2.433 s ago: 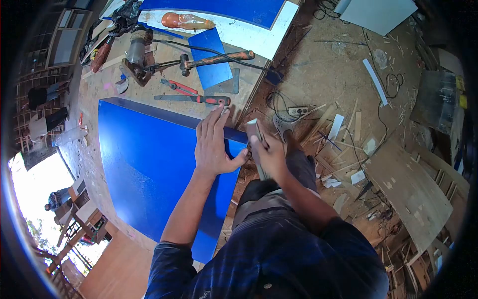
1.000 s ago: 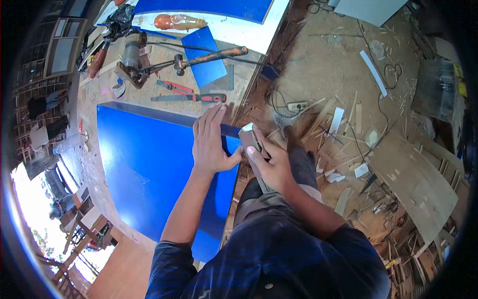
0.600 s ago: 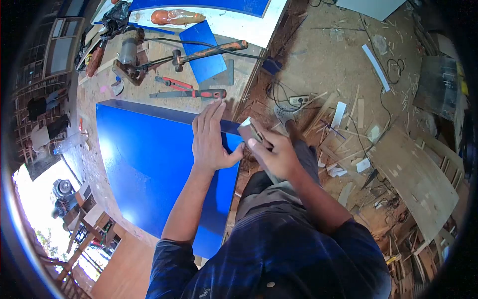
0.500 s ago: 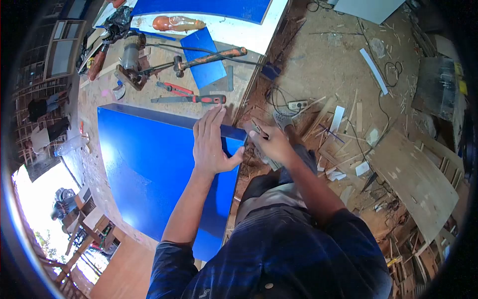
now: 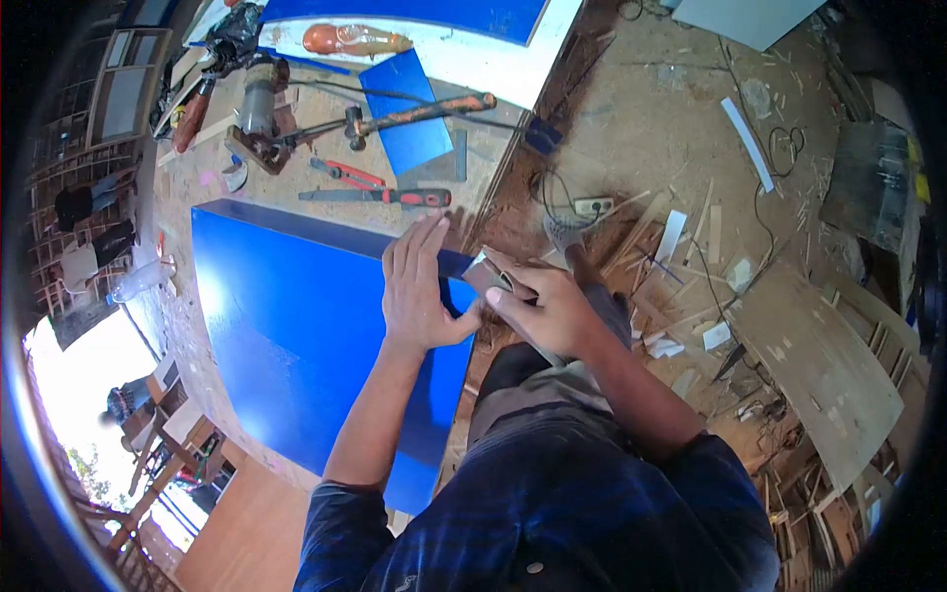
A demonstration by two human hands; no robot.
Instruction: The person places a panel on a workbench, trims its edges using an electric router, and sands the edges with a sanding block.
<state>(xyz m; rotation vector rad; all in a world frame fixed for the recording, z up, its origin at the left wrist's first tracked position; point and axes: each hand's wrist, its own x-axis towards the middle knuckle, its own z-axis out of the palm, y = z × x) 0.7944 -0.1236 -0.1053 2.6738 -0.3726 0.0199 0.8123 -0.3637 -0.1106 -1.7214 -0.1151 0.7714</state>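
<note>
My left hand (image 5: 416,286) lies flat on a blue box-like panel (image 5: 286,316), fingers stretched towards its far edge and thumb out to the side. At the panel's right-hand corner, my right hand (image 5: 543,304) grips a folded brownish sheet that looks like sandpaper (image 5: 490,282). The sheet meets the panel's edge there, and my fingers hide part of it. Just beyond the panel lie a file with a red and black handle (image 5: 419,197) and a red utility knife (image 5: 350,175).
A hammer (image 5: 424,114), a small blue sheet (image 5: 402,138), a power tool (image 5: 258,109) and an orange-brown bottle (image 5: 355,40) lie on the workbench (image 5: 306,109). Wood scraps, cables and a power socket (image 5: 593,206) cover the floor to the right. Other people are at the far left.
My right hand has turned and come slightly nearer my body, and the folded sheet now shows more plainly at the panel's corner. The left hand stays put on the panel.
</note>
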